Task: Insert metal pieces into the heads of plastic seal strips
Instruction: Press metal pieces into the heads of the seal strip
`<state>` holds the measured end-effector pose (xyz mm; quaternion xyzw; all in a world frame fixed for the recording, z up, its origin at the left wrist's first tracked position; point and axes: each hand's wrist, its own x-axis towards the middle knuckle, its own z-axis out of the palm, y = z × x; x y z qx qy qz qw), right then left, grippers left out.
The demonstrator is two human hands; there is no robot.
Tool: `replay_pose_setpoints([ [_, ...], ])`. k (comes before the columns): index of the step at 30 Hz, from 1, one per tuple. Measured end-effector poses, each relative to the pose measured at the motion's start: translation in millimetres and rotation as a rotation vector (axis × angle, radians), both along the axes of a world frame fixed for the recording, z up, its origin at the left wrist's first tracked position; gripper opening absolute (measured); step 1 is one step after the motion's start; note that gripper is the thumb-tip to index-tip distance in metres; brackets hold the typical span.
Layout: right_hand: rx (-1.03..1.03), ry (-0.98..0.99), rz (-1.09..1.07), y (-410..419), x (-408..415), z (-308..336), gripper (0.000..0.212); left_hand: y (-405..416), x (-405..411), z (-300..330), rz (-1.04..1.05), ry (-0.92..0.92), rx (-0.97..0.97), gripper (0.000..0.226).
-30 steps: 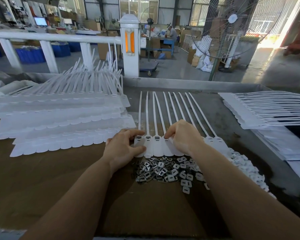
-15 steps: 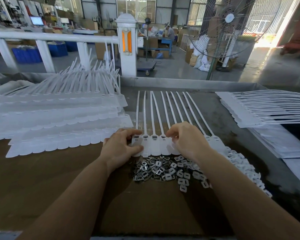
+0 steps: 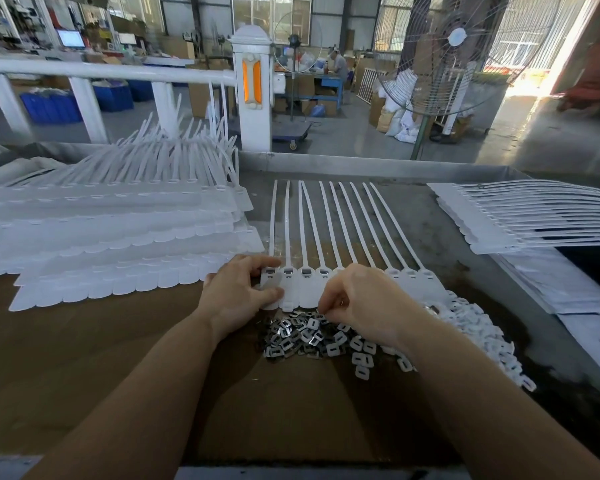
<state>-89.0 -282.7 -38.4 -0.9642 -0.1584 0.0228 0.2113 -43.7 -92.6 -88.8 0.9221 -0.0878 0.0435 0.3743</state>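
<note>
A joined row of white plastic seal strips (image 3: pixel 305 285) lies in front of me, tails pointing away, heads toward me. Several heads at the left end show metal pieces seated in their slots. My left hand (image 3: pixel 238 294) grips the leftmost head between thumb and fingers. My right hand (image 3: pixel 359 304) has its fingers curled down at the near edge of the row, over the heap of small metal pieces (image 3: pixel 302 337). Whether it holds a piece is hidden by the fingers.
Stacked rows of white strips (image 3: pixel 118 244) fill the left of the brown table (image 3: pixel 118 375). Another stack (image 3: pixel 520 220) lies at the right. White plastic caps (image 3: pixel 478 337) trail off to the right of the metal heap. A railing and a metal edge bound the far side.
My right hand has drawn back from the strip heads toward the metal heap. My left hand has stayed on the leftmost head.
</note>
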Motion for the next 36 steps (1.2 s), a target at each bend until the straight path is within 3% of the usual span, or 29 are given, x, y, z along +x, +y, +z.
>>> replay_pose_setpoints([
  [19,0.067,-0.011,0.036,10,-7,-7,0.005,-1,0,-1,0.017,-0.002,-0.028,0.040],
  [36,-0.033,-0.050,-0.039,8,-9,-11,0.007,-1,-1,0,0.005,0.012,-0.037,0.039],
])
